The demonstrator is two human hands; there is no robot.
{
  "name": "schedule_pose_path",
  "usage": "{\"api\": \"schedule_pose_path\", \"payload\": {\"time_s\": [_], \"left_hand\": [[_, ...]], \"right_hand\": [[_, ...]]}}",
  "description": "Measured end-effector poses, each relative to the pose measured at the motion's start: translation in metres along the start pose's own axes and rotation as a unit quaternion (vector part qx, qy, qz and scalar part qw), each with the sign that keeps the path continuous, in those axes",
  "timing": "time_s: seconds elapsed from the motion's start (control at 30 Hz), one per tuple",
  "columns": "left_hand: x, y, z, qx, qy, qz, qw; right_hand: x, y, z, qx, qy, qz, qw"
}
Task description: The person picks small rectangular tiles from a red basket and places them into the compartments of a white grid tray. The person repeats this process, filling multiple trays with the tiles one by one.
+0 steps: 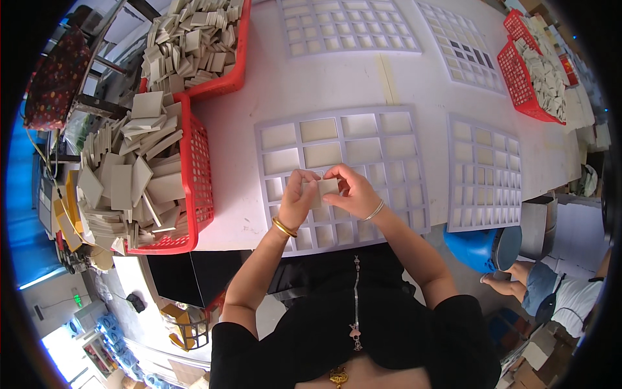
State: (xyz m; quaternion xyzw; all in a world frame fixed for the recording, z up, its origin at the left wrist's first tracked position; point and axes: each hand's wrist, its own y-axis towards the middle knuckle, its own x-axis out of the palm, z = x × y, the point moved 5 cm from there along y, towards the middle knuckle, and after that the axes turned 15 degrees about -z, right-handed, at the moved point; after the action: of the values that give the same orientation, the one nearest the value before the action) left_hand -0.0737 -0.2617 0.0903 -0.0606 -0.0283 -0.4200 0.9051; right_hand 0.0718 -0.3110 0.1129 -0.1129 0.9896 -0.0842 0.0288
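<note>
A small beige square tile (330, 187) is pinched between my two hands, above a white tray divided into compartments. My left hand (299, 198) grips its left side, with the thumb against the face. On the other side, the thumb and fingers of my right hand (354, 192) close on it. Beneath them lies the divided tray (339, 129), flat on the table. Two of its large compartments, at the far side, hold beige pieces. My hands and the tile hide several of the middle compartments.
On the left stand a red basket (202, 170) of beige tiles and another red basket (241, 61) behind it. More divided trays lie at the back and right, including one tray (451, 175) beside mine. A red basket (518, 78) stands far right; a blue drum (468, 246) is below the table edge.
</note>
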Motion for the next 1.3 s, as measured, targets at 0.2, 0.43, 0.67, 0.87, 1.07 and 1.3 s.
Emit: {"api": "schedule_pose_path", "payload": {"time_s": [0.2,0.43,0.67,0.87,1.07,1.3], "left_hand": [[0.011,-0.006,0.003,0.149,0.07,0.101,0.981],[-0.003,-0.007,0.016,0.134,0.189,0.158,0.96],[-0.017,-0.018,0.033,-0.015,0.295,-0.005,0.955],[0.002,-0.034,0.009,-0.086,0.421,-0.039,0.902],[0.007,-0.025,0.0,-0.112,0.475,-0.024,0.873],[0.014,-0.017,-0.003,-0.106,0.618,-0.068,0.776]], "right_hand": [[0.008,0.002,0.008,0.014,-0.026,-0.033,0.999],[0.013,-0.002,0.008,-0.004,0.036,-0.022,0.999],[0.001,-0.022,-0.008,0.002,-0.143,0.004,0.99],[-0.014,-0.041,0.015,-0.01,-0.237,0.07,0.969],[-0.013,-0.044,0.025,0.045,-0.134,0.031,0.989],[-0.008,-0.04,0.046,0.049,-0.175,-0.011,0.983]]}}
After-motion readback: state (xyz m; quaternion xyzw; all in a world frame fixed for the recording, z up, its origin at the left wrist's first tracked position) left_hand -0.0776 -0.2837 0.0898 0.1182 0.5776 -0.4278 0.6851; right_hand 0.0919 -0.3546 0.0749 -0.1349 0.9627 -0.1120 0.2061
